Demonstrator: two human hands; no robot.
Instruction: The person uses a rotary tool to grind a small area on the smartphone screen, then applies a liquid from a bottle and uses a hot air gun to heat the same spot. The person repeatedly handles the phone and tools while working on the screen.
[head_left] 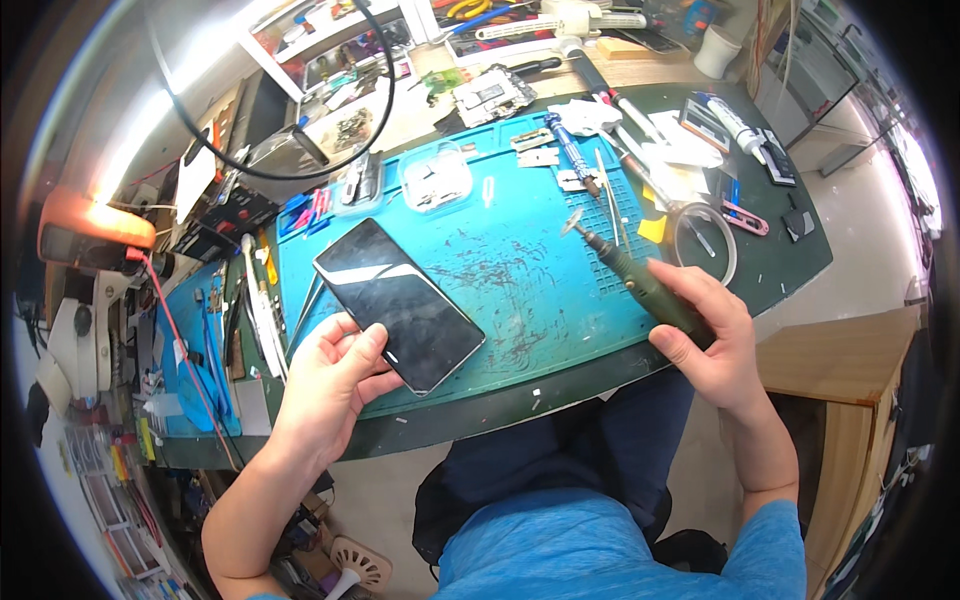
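Note:
A black smartphone (400,300) lies at an angle over the blue silicone mat (520,280), its screen upward. My left hand (335,380) is closed on the phone's lower left side, thumb over the screen's edge. My right hand (715,350) grips a dark green rotary tool (640,275), which has a small disc (573,222) at its tip pointing up and left, above the mat's right part. The disc does not touch the phone. A thin dark tool (305,311) is partly hidden under the phone at its left.
Clear plastic boxes (435,177), screwdrivers (565,150) and a round tape roll (730,255) lie along the bench. An orange meter (90,228) with a red lead is at the left. A black cable loop (385,90) hangs above. A wooden cabinet (820,350) stands at the right.

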